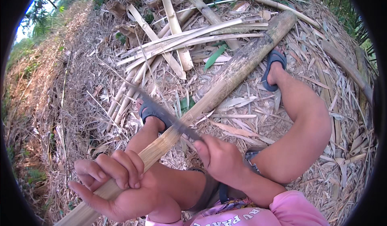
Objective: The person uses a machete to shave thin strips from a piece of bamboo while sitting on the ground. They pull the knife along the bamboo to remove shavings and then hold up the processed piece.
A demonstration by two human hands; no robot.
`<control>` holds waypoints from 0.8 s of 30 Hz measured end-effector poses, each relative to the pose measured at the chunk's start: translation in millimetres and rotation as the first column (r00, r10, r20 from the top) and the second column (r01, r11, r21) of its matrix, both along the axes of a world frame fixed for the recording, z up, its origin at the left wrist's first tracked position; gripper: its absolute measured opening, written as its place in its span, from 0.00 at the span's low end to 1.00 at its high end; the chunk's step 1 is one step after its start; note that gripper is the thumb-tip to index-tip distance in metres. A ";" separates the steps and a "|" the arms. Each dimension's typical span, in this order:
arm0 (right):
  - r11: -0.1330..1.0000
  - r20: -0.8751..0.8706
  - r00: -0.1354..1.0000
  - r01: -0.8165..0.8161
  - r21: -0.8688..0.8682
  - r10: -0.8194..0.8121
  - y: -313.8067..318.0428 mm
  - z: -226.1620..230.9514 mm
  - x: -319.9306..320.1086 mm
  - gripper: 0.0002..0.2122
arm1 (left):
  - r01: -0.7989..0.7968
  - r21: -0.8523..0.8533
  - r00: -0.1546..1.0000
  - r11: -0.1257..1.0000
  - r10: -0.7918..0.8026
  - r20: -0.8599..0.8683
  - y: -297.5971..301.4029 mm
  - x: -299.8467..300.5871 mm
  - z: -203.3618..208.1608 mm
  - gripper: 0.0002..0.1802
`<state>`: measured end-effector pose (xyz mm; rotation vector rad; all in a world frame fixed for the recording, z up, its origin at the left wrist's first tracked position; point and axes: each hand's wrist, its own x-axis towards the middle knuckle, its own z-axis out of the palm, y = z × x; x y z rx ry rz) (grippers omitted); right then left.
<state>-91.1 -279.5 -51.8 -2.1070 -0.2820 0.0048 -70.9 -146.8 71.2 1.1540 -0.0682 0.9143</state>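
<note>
My left hand (131,199) is closed around a long split bamboo strip (157,149), its thumb lying along the near side. The strip runs from the lower left up toward the middle, where its far part rests along a thick bamboo pole (254,54) lying on the ground. In my right hand (223,161) is the handle of a long-bladed knife (157,109), mostly hidden by the fingers. The blade lies crosswise against the strip, between my left hand and the pole, pointing to the upper left. Its outline is slightly blurred.
Several split bamboo slats (189,38) lie crossed beyond my feet, left of the pole. My sandalled feet stand either side of the strip and pole. Dry leaves and shavings (242,125) cover the ground. Another pole (348,68) lies at the right. Brush grows on the left.
</note>
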 end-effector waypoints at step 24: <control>0.967 -0.230 0.945 0.201 -0.154 -0.233 -26.3 -58.0 34.8 0.16 | 0.091 0.064 0.995 0.994 -0.093 0.025 1.9 1.6 2.3 0.20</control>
